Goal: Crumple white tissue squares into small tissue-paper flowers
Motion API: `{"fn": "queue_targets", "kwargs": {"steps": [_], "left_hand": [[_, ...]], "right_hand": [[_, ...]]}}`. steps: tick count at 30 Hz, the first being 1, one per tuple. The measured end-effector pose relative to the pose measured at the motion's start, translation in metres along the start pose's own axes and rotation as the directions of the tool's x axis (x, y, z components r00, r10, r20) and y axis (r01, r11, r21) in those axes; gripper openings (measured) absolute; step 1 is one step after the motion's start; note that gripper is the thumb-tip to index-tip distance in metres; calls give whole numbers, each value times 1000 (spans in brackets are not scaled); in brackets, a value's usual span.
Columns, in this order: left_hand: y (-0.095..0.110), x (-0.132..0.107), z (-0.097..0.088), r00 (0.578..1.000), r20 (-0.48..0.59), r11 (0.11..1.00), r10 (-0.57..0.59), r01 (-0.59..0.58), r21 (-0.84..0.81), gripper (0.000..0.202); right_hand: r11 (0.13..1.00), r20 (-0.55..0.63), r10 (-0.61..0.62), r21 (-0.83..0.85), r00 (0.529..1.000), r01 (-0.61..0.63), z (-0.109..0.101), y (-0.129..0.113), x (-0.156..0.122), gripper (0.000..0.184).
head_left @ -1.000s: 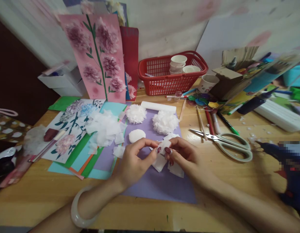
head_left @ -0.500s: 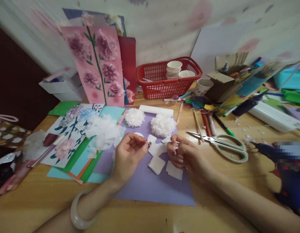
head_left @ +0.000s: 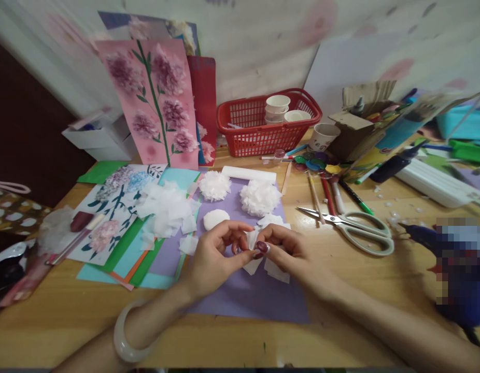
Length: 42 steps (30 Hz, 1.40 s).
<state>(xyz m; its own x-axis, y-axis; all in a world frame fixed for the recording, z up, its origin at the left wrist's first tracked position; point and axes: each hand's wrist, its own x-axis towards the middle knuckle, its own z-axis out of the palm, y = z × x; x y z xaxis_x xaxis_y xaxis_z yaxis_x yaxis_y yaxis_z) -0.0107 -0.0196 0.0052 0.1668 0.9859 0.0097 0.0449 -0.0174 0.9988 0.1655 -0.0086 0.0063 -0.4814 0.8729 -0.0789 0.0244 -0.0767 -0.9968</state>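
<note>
My left hand (head_left: 216, 254) and my right hand (head_left: 282, 248) meet over the purple paper sheet (head_left: 259, 295), fingertips pinched together on a small white tissue square (head_left: 251, 239). More white tissue squares (head_left: 277, 271) lie on the purple sheet under my right hand. Two fluffy white tissue flowers (head_left: 214, 185) (head_left: 260, 197) sit at the sheet's far edge, with a flat white round piece (head_left: 215, 218) just beyond my left fingers. A heap of loose tissue squares (head_left: 168, 207) lies to the left. A pale bangle (head_left: 125, 336) is on my left wrist.
Scissors (head_left: 352, 230) and several pens (head_left: 333, 194) lie right of the sheet. A red basket (head_left: 269, 129) with paper cups stands at the back, beside a pink flower picture (head_left: 154, 103). A glue gun (head_left: 422, 235) lies far right. Coloured papers (head_left: 123, 254) are stacked left.
My hands, apart half a second ago, have come back together and pinch a tissue square between them. The view has shifted slightly.
</note>
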Motion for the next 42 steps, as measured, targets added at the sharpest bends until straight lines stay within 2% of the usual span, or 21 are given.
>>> {"fn": "queue_targets", "kwargs": {"steps": [8, 14, 21, 25, 31, 38, 42], "left_hand": [[-1, -6, 0, 993, 86, 981, 82, -95, 166, 32], [0, -5, -1, 992, 108, 977, 66, -86, 196, 33], [3, -7, -2, 974, 224, 991, 43, -70, 111, 44], [4, -8, -4, 963, 270, 999, 16, -24, 27, 39], [3, -8, -5, 960, 280, 1000, 24, -18, -23, 37], [5, -6, -4, 969, 246, 999, 32, -20, -50, 36], [8, -6, -3, 978, 211, 999, -3, 10, -31, 30]], "right_hand": [[992, 19, -56, -111, 998, 58, 4, 1, -4, 17], [984, 40, -102, -140, 994, 106, 3, 2, -4, 10], [984, 68, -126, -116, 990, 133, 1, 2, -2, 12], [974, 48, -137, -174, 989, 143, 0, 2, -2, 13], [973, 67, -142, -174, 987, 152, -1, 5, -3, 13], [966, 43, -147, -208, 988, 153, -1, 6, -2, 13], [970, 16, -126, -209, 992, 127, -1, 6, -3, 16]]}}
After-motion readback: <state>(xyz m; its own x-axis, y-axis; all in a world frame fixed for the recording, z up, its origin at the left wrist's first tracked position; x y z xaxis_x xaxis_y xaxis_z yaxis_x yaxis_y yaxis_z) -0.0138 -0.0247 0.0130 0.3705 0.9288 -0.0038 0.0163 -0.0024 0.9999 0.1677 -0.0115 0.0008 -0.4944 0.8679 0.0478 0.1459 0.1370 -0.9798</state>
